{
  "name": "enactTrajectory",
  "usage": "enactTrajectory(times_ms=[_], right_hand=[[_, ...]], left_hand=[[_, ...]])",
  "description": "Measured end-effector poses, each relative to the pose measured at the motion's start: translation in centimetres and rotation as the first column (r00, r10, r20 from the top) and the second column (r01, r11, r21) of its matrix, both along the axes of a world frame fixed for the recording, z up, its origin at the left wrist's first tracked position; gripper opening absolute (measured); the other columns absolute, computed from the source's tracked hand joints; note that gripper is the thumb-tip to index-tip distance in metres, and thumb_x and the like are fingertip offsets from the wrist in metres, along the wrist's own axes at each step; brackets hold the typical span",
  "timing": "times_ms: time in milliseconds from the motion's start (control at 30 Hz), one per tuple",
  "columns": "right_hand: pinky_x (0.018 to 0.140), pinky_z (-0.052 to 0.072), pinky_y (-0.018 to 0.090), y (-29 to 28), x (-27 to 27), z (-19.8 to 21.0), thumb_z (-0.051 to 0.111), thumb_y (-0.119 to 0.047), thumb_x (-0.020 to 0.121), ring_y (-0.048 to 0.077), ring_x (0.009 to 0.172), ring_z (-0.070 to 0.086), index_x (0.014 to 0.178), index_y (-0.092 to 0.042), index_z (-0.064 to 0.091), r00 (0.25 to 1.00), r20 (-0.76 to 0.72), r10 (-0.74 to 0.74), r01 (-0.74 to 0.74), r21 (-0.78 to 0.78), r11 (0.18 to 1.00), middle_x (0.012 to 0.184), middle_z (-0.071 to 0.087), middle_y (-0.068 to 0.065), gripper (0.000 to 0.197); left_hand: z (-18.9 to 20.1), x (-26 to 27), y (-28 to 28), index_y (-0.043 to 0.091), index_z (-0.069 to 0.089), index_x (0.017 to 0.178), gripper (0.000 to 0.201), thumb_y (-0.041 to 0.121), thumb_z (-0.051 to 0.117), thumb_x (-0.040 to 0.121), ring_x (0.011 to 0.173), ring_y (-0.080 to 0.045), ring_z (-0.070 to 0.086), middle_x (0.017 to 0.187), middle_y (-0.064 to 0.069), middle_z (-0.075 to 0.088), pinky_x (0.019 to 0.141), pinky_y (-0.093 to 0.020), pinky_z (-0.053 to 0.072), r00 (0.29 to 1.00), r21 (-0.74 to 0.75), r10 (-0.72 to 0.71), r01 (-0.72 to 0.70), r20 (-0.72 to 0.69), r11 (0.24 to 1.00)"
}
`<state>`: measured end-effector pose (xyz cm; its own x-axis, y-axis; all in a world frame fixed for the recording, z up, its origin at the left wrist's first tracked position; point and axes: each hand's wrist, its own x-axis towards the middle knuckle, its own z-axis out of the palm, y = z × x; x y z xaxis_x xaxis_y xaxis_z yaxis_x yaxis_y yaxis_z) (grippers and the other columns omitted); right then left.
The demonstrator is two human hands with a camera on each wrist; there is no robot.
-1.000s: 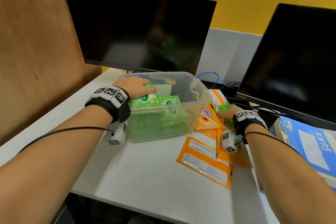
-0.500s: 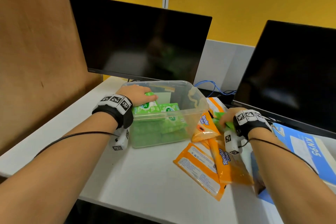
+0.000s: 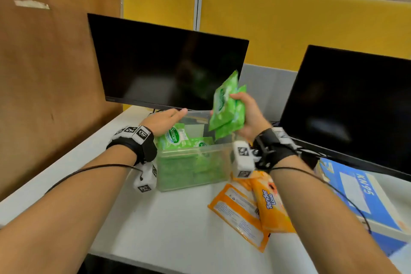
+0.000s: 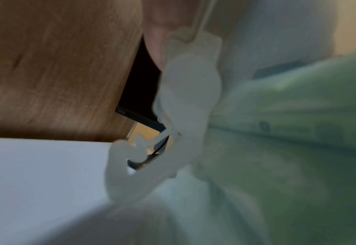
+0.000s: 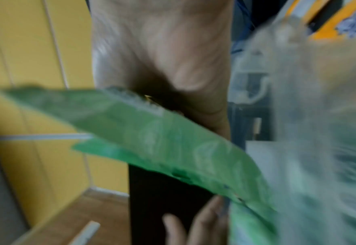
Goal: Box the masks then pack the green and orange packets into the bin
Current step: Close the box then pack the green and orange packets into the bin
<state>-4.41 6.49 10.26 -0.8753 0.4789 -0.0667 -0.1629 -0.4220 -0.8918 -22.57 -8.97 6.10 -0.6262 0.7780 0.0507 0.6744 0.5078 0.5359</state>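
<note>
Green packets (image 3: 226,104), two together, are held up above the far right part of the clear plastic bin (image 3: 193,167), tilted with their top ends toward 12 o'clock. The bin sits near the desk's middle and already holds more green packets (image 3: 178,138): a stack shows through its near wall, and one labelled packet lies on top at the left side. Right hand (image 3: 249,115): fingers and thumb curled round the two raised packets, gripping them at their right edge; the right wrist view shows the same green packets (image 5: 151,132) crossing below the palm, blurred. Left hand (image 3: 164,120): lies over the bin's left rim at about 9 o'clock from the raised packets, fingers straight and close together, reaching toward the far rim; whether the palm touches the packet beneath it cannot be told. The left wrist view is blurred, showing only the bin's frosted wall (image 4: 277,132) and green behind it. Orange packets (image 3: 253,211), at least two, lie flat on the white desk (image 3: 155,229) at 5 o'clock from the bin, overlapping, one face down. A blue and white box marked KN95 (image 3: 360,193) lies at 3 o'clock of them, at the desk's right edge. Two dark monitors (image 3: 169,69) stand at 12 and 2 o'clock behind the bin. Wood panel (image 3: 55,73) on the left; yellow partition (image 3: 289,18) behind.
</note>
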Motion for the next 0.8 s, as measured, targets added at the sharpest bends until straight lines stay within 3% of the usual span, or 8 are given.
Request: enactTrajectory(times_ms=[133, 267, 333, 467, 567, 667, 733, 800], right_hand=[[0.093, 0.045, 0.046, -2.5, -3.5, -2.6, 0.045, -0.029, 0.090, 0.033, 0.094, 0.060, 0.133, -0.003, 0.049, 0.979, 0.108, 0.171, -0.166, -0.047, 0.985, 0.111, 0.060, 0.019, 0.051], [0.079, 0.056, 0.037, -3.1, -4.6, -2.5, 0.040, -0.034, 0.096, 0.026, 0.083, 0.069, 0.113, -0.008, 0.061, 0.944, 0.174, 0.280, -0.286, 0.011, 0.958, 0.097, 0.070, 0.013, 0.038], [0.073, 0.059, 0.035, -3.4, -4.3, -2.4, 0.040, -0.037, 0.097, 0.025, 0.082, 0.071, 0.112, -0.010, 0.061, 0.932, 0.213, 0.292, -0.308, 0.046, 0.950, 0.096, 0.072, 0.011, 0.037], [0.087, 0.055, 0.040, -3.7, -4.1, -2.5, 0.043, -0.044, 0.096, 0.028, 0.101, 0.066, 0.132, -0.012, 0.051, 0.932, 0.207, 0.297, -0.321, 0.094, 0.942, 0.119, 0.065, 0.014, 0.049], [0.082, 0.057, 0.037, -4.1, -4.2, -2.5, 0.041, -0.048, 0.097, 0.026, 0.103, 0.066, 0.136, -0.013, 0.047, 0.932, 0.217, 0.290, -0.319, 0.113, 0.941, 0.121, 0.063, 0.013, 0.053], [0.089, 0.054, 0.041, -4.1, -4.4, -2.6, 0.044, -0.051, 0.095, 0.030, 0.114, 0.060, 0.140, -0.016, 0.044, 0.924, 0.224, 0.311, -0.340, 0.105, 0.934, 0.132, 0.057, 0.015, 0.058], [0.094, 0.051, 0.042, -4.1, -4.4, -2.6, 0.044, -0.051, 0.095, 0.031, 0.117, 0.058, 0.139, -0.016, 0.044, 0.916, 0.228, 0.330, -0.361, 0.109, 0.926, 0.135, 0.055, 0.016, 0.056], [0.097, 0.048, 0.044, -3.9, -4.5, -2.8, 0.042, -0.049, 0.096, 0.031, 0.117, 0.057, 0.139, -0.017, 0.043, 0.917, 0.223, 0.331, -0.360, 0.105, 0.927, 0.136, 0.053, 0.016, 0.054]], left_hand=[[0.8, -0.1, 0.0, 0.032, 0.068, 0.113, 0.088, 0.091, 0.022, 0.067, 0.127, -0.018, 0.049, 0.132, 0.005, 0.058, 0.113, -0.044, 0.028, 0.978, 0.007, -0.036, 0.035, 0.206, 0.999], [0.9, -0.5, 0.2, 0.026, 0.070, 0.111, 0.070, 0.080, 0.045, 0.075, 0.112, -0.017, 0.060, 0.121, 0.002, 0.066, 0.104, -0.035, 0.041, 0.961, 0.044, -0.052, 0.042, 0.270, 0.998], [0.9, -0.9, 0.2, 0.024, 0.069, 0.115, 0.074, 0.080, 0.051, 0.070, 0.113, -0.017, 0.059, 0.122, 0.001, 0.065, 0.103, -0.035, 0.042, 0.959, 0.041, -0.050, 0.040, 0.279, 0.998], [0.8, -1.5, 0.0, 0.022, 0.068, 0.118, 0.059, 0.065, 0.057, 0.079, 0.119, -0.017, 0.055, 0.125, 0.002, 0.062, 0.099, -0.031, 0.040, 0.951, 0.100, -0.065, 0.037, 0.302, 0.994], [0.8, -1.5, -0.3, 0.021, 0.068, 0.117, 0.056, 0.062, 0.059, 0.080, 0.117, -0.015, 0.057, 0.122, 0.002, 0.066, 0.103, -0.033, 0.039, 0.930, 0.163, -0.109, 0.053, 0.351, 0.985], [0.8, -1.8, -0.7, 0.019, 0.071, 0.110, 0.046, 0.052, 0.065, 0.080, 0.109, -0.013, 0.064, 0.112, 0.001, 0.071, 0.105, -0.035, 0.042, 0.877, 0.260, -0.179, 0.064, 0.446, 0.963], [0.9, -1.8, -0.9, 0.019, 0.070, 0.106, 0.036, 0.043, 0.069, 0.080, 0.102, -0.013, 0.067, 0.106, 0.000, 0.073, 0.096, -0.031, 0.050, 0.852, 0.320, -0.217, 0.062, 0.476, 0.945], [1.2, -1.7, -1.1, 0.019, 0.068, 0.105, 0.044, 0.042, 0.073, 0.068, 0.093, -0.011, 0.070, 0.098, 0.002, 0.075, 0.081, -0.022, 0.056, 0.816, 0.369, -0.264, 0.068, 0.514, 0.927]])
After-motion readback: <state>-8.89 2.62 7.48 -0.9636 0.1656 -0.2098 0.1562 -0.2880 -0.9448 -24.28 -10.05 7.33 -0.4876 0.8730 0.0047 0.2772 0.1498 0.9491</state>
